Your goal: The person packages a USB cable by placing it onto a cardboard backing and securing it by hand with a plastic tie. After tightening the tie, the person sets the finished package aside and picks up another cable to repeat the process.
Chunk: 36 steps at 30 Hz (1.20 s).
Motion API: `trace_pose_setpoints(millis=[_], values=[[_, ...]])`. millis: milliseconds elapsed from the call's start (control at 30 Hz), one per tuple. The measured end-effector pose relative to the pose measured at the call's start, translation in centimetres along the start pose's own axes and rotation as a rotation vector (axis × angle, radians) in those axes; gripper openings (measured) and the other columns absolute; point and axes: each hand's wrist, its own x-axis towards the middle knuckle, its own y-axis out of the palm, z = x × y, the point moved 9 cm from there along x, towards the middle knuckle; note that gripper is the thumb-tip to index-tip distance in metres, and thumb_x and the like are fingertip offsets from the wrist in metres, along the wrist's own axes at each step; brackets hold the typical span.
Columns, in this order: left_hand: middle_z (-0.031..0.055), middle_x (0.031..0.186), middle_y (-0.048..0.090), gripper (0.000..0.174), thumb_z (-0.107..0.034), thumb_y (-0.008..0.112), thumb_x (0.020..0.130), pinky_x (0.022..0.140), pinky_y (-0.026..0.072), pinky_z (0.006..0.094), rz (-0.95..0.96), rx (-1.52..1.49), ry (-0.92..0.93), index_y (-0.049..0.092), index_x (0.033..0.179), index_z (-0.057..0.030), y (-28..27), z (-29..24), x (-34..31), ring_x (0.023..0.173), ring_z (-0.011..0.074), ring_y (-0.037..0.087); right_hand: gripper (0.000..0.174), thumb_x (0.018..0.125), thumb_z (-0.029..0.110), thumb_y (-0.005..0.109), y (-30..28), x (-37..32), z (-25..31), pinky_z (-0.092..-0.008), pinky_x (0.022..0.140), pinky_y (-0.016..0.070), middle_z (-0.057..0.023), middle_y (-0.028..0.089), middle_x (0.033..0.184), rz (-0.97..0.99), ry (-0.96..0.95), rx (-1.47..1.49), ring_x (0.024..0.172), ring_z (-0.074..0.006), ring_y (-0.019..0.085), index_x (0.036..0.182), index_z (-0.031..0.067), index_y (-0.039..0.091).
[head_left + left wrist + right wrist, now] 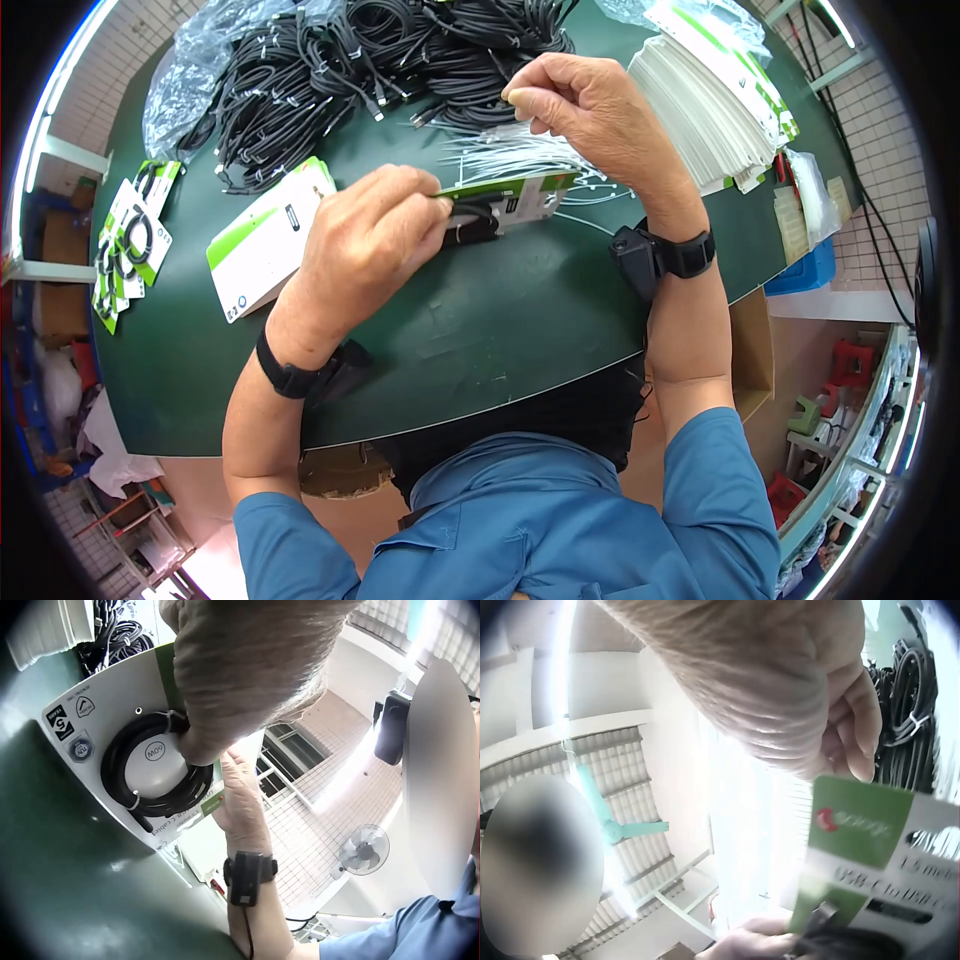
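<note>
The left hand [365,240] is pinching the left end of a green-and-white card [540,192] bearing a coiled black cable [116,761], above the green table [450,330]. Beyond its right end, the right hand [600,112] is pressing thumb and forefinger together; whether they are pinching anything, I cannot tell.

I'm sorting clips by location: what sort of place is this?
Probably a cable-packing workshop: a heap of black cables and a thick stack of cards lie on the green table, and the left hand holds a printed card with a coiled cable on it.
</note>
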Motion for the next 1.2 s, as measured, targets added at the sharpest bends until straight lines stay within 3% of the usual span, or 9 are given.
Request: trace_pose_setpoints(millis=[167, 300, 400, 533, 800, 933, 1100, 1200], values=[[0.0099, 0.094, 0.068, 0.021, 0.003, 0.080, 0.075, 0.060, 0.0557, 0.0357, 0.039, -0.069, 0.063, 0.064, 0.088, -0.0006, 0.3, -1.9, 0.5, 0.076, 0.0244, 0.068, 0.010, 0.087, 0.009, 0.081, 1.9, 0.1, -2.5, -0.0298, 0.069, 0.0556, -0.0093, 0.075, 0.086, 0.170, -0.075, -0.265, 0.074, -0.0162, 0.069, 0.094, 0.0013, 0.079], [0.0103, 0.093, 0.067, 0.022, 0.003, 0.080, 0.073, 0.057, 0.0554, 0.0347, 0.042, -0.072, 0.084, 0.066, 0.090, 0.0002, 0.6, -2.4, 0.3, 0.074, 0.0236, 0.068, 0.015, 0.083, 0.011, 0.083, 3.7, -0.5, -2.7, -0.0355, 0.072, 0.0578, -0.0120, 0.076, 0.088, 0.269, -0.152, -0.451, 0.078, -0.0241, 0.073, 0.092, 0.0008, 0.079], [0.0099, 0.092, 0.066, 0.021, 0.004, 0.080, 0.073, 0.055, 0.0545, 0.0339, 0.026, -0.087, 0.094, 0.066, 0.090, 0.0005, 0.6, -2.2, 0.3, 0.073, 0.0231, 0.067, 0.017, 0.081, 0.013, 0.083, 4.4, -1.0, -3.7, -0.0402, 0.075, 0.0586, -0.0130, 0.075, 0.088, 0.400, -0.024, -0.528, 0.082, -0.0309, 0.073, 0.093, 0.0016, 0.079], [0.0095, 0.092, 0.066, 0.021, 0.004, 0.080, 0.073, 0.055, 0.0544, 0.0338, 0.027, -0.091, 0.090, 0.066, 0.089, 0.0001, 0.7, -2.2, 0.3, 0.072, 0.0227, 0.066, 0.012, 0.079, 0.011, 0.081, 4.7, -0.9, -4.5, -0.0438, 0.078, 0.0592, -0.0158, 0.077, 0.086, 0.487, 0.102, -0.572, 0.082, -0.0342, 0.075, 0.089, 0.0039, 0.079], [0.0085, 0.092, 0.066, 0.022, 0.004, 0.080, 0.074, 0.055, 0.0542, 0.0335, 0.007, -0.071, 0.090, 0.065, 0.088, -0.0008, 0.6, -1.9, 0.2, 0.071, 0.0219, 0.066, 0.007, 0.084, 0.010, 0.072, 4.6, -0.6, -3.8, -0.0470, 0.078, 0.0564, -0.0176, 0.072, 0.081, 0.364, -0.127, -0.491, 0.084, -0.0388, 0.071, 0.084, 0.0025, 0.072], [0.0081, 0.092, 0.067, 0.022, 0.004, 0.081, 0.074, 0.056, 0.0545, 0.0336, 0.006, -0.076, 0.080, 0.064, 0.087, -0.0015, 0.5, -1.6, 0.2, 0.072, 0.0222, 0.067, 0.011, 0.086, 0.010, 0.072, 4.3, -0.6, -4.3, -0.0461, 0.074, 0.0541, -0.0170, 0.070, 0.083, 0.335, -0.039, -0.522, 0.082, -0.0379, 0.069, 0.084, 0.0003, 0.067], [0.0083, 0.092, 0.067, 0.022, 0.003, 0.081, 0.074, 0.057, 0.0554, 0.0343, 0.009, -0.064, 0.063, 0.064, 0.087, -0.0018, 0.3, -1.2, 0.1, 0.074, 0.0228, 0.068, 0.012, 0.087, 0.010, 0.072, 4.4, -0.7, -4.0, -0.0461, 0.075, 0.0543, -0.0181, 0.071, 0.084, 0.284, -0.085, -0.570, 0.084, -0.0387, 0.069, 0.087, -0.0010, 0.067], [0.0084, 0.092, 0.068, 0.022, 0.003, 0.082, 0.074, 0.059, 0.0565, 0.0351, 0.009, -0.064, 0.053, 0.064, 0.087, -0.0017, 0.3, -1.1, 0.1, 0.076, 0.0234, 0.069, 0.012, 0.090, 0.011, 0.068, 4.2, -0.5, -4.1, -0.0497, 0.083, 0.0571, -0.0211, 0.074, 0.088, 0.304, -0.022, -0.474, 0.091, -0.0420, 0.072, 0.093, 0.0005, 0.074]])
